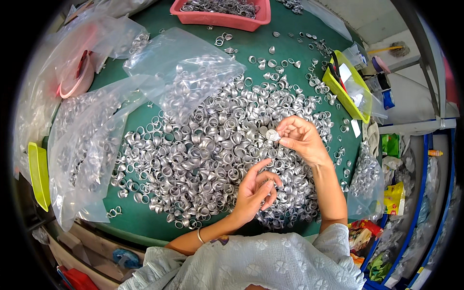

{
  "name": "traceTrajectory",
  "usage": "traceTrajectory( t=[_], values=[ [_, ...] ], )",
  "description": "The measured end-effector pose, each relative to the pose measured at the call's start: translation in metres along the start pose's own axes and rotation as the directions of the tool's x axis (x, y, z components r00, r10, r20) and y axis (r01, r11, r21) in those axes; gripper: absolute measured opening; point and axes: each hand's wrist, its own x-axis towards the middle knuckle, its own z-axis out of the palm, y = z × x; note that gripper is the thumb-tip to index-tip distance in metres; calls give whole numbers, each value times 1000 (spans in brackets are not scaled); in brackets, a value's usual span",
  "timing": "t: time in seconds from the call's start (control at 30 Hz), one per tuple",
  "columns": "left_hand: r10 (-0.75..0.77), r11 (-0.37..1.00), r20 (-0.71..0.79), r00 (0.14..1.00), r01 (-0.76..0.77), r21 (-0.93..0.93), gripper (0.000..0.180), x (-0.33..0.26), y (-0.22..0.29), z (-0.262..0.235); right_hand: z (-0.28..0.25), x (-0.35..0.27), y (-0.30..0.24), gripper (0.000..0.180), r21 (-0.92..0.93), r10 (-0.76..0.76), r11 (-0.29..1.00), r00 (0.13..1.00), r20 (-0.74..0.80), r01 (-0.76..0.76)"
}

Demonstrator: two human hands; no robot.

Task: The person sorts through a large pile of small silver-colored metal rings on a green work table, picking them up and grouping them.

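A large heap of silver-grey metal rings covers the middle of the green table. Between the thumb and fingers of my right hand is a silver ring, its round, flat face turned upward over the heap. Closer to me, my left hand hovers above the rings with loosely bent, parted fingers and nothing in them. A bangle circles my left wrist.
Clear plastic bags of rings lie on the left, and another bag sits at the right edge. A pink basket of metal pieces stands at the back. A yellow-green tray is at the right, and shelves with blue edges flank the table.
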Motion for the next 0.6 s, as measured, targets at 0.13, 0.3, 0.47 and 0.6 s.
traceTrajectory(
  t=[0.13,0.3,0.47,0.6],
  values=[
    [50,998,-4,999,-50,-34,52,2,3,2,4,-5,1,24,-16,-19,1000,1000,-5,19],
    [57,998,-9,998,-57,-28,53,2,2,2,8,-9,-3,16,-627,-206,778,959,-195,39],
    [52,998,1,999,-52,33,48,1,-1,-1,-1,3,3,18,-950,-407,270,876,-258,-155],
    [60,993,21,998,-62,103,39,1,-3,1,-6,29,14,20,-983,-343,174,939,3,66]
  ],
)
